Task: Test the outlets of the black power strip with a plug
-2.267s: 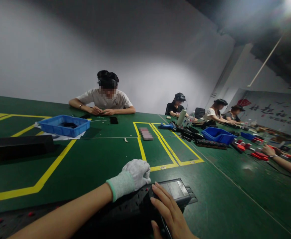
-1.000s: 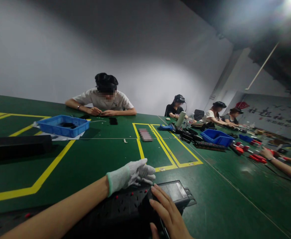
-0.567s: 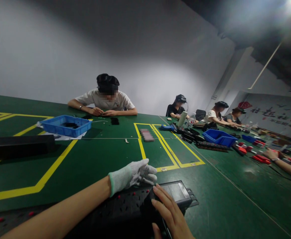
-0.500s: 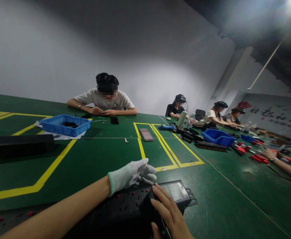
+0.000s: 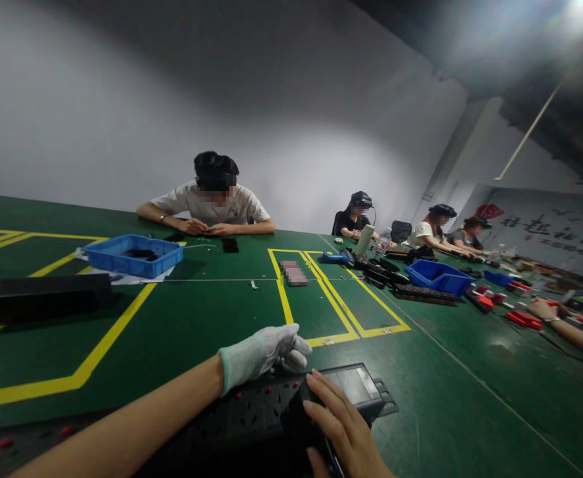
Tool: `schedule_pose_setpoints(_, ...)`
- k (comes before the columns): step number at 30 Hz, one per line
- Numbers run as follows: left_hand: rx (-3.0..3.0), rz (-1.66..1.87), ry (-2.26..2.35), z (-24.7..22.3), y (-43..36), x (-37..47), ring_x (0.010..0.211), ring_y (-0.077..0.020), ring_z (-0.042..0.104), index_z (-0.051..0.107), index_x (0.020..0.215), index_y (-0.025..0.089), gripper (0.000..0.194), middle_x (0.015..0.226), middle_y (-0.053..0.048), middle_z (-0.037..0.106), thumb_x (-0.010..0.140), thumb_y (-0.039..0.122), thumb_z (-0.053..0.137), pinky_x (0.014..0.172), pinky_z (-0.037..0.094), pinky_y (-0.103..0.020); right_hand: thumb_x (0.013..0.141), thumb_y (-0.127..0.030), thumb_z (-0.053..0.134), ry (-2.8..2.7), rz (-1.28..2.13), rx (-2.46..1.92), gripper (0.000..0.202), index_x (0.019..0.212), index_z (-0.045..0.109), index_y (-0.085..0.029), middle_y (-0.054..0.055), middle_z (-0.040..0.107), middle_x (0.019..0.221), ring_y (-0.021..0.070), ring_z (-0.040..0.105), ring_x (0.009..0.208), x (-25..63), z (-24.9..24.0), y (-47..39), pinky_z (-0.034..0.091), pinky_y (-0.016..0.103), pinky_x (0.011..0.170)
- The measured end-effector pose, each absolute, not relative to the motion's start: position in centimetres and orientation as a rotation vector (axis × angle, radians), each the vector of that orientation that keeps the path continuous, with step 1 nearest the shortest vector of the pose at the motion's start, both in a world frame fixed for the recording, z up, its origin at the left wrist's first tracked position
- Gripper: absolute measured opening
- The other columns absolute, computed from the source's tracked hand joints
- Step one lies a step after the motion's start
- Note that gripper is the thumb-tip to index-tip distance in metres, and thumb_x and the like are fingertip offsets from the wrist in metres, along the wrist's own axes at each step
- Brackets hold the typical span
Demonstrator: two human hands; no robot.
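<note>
My left hand (image 5: 280,348), in a white glove with a mint cuff, is over the far edge of a long black power strip (image 5: 251,405) with small red parts. Its fingers are curled together; whatever they may pinch is hidden. My bare right hand (image 5: 344,418) wraps its fingers round a black block-like part (image 5: 299,418) that rests on the strip near its right end. At that end sits a glossy dark panel (image 5: 354,382) with a bracket beyond it.
A blue tray (image 5: 132,255) with dark pieces stands at left, near another long black strip (image 5: 37,295). A phone (image 5: 294,273) lies mid-table. A blue bin (image 5: 438,277), tools and red parts are at right. Several people sit around the table.
My left hand's fingers have curled closer together, and the hand sits slightly lower in the view. My right hand keeps nearly the same pose on the black part.
</note>
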State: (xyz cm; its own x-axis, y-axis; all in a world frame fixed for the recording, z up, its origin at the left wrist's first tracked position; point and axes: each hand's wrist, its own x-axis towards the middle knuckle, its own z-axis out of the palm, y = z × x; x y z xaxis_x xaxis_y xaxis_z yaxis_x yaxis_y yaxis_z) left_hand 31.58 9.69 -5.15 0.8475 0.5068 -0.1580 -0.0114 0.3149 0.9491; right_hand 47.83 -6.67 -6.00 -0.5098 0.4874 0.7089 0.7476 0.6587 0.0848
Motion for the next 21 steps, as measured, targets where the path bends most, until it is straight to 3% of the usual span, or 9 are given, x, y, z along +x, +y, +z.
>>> schedule_pose_setpoints(6,1.245,0.434,0.5,-5.6,9.5,31.7,0.064,-0.0177,0.056,0.069,0.083,0.012,0.065,0.068,-0.004,0.064,0.063,0.074,0.066,0.071,0.039,-0.033,0.082,-0.004,0.041,-2.184,-0.478,-0.919,0.054,0.135,0.04,-0.014,0.013,0.06,0.131,0.0213,0.051,0.13,48.6,-5.6,-6.4,0.052,0.036,0.099)
schedule_pose_setpoints(12,1.263,0.475,0.513,-5.4,9.4,31.8,0.063,-0.0161,0.055,0.069,0.078,0.012,0.06,0.068,-0.004,0.063,0.065,0.07,0.066,0.07,0.038,-0.032,0.087,-0.007,0.047,-2.168,-0.558,-0.949,0.04,0.124,0.056,-0.017,0.013,0.06,0.129,0.021,0.059,0.119,49.3,-5.0,-7.0,0.054,0.033,0.095)
schedule_pose_setpoints(21,1.233,0.441,0.497,-4.9,9.3,31.8,0.063,-0.0145,0.053,0.066,0.078,0.012,0.057,0.068,-0.002,0.06,0.064,0.067,0.068,0.068,0.037,-0.031,0.088,-0.012,0.057,-2.113,-0.688,-0.957,0.028,0.115,0.063,-0.019,0.01,0.067,0.113,0.021,0.065,0.105,48.8,-3.7,-7.1,0.056,0.035,0.09)
